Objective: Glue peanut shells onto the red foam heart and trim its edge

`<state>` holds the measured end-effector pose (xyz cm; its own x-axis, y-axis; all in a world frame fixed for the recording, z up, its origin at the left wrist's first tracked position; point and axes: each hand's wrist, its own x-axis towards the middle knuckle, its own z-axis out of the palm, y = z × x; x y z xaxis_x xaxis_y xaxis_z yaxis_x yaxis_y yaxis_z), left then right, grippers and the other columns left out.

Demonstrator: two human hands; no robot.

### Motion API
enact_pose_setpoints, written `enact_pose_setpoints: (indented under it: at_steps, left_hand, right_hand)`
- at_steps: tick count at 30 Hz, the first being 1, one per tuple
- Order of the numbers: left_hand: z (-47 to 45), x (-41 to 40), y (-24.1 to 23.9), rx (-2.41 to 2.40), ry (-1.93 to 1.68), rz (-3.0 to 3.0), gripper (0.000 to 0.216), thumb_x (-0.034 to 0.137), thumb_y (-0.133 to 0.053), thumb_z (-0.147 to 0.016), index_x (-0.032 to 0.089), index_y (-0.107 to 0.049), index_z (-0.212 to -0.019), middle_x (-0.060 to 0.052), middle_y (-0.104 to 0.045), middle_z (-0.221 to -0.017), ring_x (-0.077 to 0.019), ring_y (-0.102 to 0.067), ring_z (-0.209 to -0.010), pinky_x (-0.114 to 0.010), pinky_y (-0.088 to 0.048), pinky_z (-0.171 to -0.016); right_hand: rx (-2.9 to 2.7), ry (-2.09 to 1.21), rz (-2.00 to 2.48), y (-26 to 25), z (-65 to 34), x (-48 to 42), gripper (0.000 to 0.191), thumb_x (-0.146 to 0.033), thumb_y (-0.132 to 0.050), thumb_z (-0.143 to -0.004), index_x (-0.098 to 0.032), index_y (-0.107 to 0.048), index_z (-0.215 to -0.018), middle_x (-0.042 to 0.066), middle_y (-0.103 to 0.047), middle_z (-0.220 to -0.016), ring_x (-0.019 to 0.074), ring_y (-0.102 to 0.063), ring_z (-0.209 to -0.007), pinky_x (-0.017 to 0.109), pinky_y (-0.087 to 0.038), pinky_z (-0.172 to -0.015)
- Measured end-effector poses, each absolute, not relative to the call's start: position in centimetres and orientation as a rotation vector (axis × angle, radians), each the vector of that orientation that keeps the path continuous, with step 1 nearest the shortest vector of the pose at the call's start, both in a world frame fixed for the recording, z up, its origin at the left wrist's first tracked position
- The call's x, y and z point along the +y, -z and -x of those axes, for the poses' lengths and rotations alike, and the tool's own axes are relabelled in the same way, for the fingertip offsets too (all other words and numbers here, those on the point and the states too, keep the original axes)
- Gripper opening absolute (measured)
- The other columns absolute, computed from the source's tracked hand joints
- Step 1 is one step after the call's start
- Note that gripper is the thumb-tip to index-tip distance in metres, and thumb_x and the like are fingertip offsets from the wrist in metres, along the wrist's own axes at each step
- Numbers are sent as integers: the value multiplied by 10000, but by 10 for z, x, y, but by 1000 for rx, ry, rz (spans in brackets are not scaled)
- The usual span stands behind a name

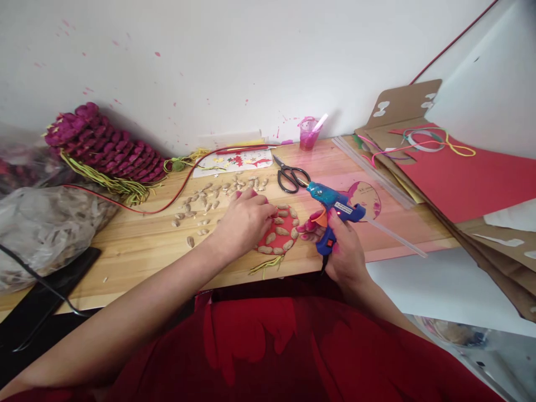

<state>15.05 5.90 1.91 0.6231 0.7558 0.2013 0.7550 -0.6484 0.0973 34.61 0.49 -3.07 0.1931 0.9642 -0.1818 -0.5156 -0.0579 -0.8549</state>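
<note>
Wooden worktop [138,245] set against a white wall flecked with pink paint; the surface is crowded but the working area at its front edge is legible

Left hand [245,220]: lowered over the left part of a red paper disc [280,233], fingers curled and pressing down. Whether it pinches a shell underneath cannot be told; the fingertips are hidden by the hand itself.

Right hand [345,251]: clenched around the grip of a blue hot glue gun [335,209], a clear glue stick [396,237] projecting from the rear. The nozzle points up and away toward the scissors [292,177], not at the disc.

Work piece: the disc lies flat near the table's front edge, between the two hands, already ringed and partly filled with peanut shells [281,230]. Yellow-green threads trail from its lower edge.

Stock: loose peanut shells [209,201] are scattered just beyond the left hand. A purple scaled craft piece [104,146] lies at far left, a pink cup [309,134] at the wall, red paper and cardboard [460,178] at right.

Assessment: the step in hand appears to be seating a shell on the disc, with gluing paused. The next move would call for swinging the nozzle down onto a bare patch of red, dosing sparingly, and keeping the left fingers out of hot glue
</note>
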Motion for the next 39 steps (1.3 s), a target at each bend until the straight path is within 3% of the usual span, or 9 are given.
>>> enact_pose_setpoints:
  at_steps: [12,18,27,32,39]
  left_hand:
    - [-174,82,-17,1298,-70,-2836,168,149,-687,-834,216,-769,-704,-82,-711,-699,-299,-558,-867,-432,-390,-777]
    - [-173,87,-10,1239,-100,-2881,181,170,-671,-840,248,-766,-707,-53,-678,-638,-264,-541,-816,-426,-380,-804]
    - [-182,83,-16,1280,-28,-2855,184,125,-728,-820,214,-737,-659,-74,-733,-727,-302,-571,-921,-503,-373,-927]
    - [-179,86,-17,1250,61,-2877,192,128,-662,-858,198,-759,-707,-88,-757,-786,-317,-585,-976,-505,-381,-936]
    - [-182,87,-18,1236,98,-2890,236,93,-597,-870,174,-784,-749,-130,-737,-715,-341,-613,-982,-510,-394,-910]
  right_hand:
    - [-624,-1308,1016,35,-346,6,398,-599,-733,-806,-217,-651,-881,26,-737,-722,231,-761,-756,308,-580,-596]
    - [-592,-1314,992,35,-346,5,361,-557,-756,-802,-212,-672,-865,18,-731,-697,224,-758,-733,302,-577,-592]
    - [-591,-1317,1007,35,-345,4,384,-566,-759,-793,-214,-655,-902,35,-758,-744,234,-764,-737,319,-591,-605]
    - [-598,-1293,997,36,-345,4,409,-577,-784,-772,-201,-665,-879,26,-748,-722,224,-762,-718,311,-598,-617]
    - [-580,-1275,1009,35,-345,4,419,-567,-816,-738,-191,-686,-869,22,-740,-703,213,-752,-695,288,-589,-584]
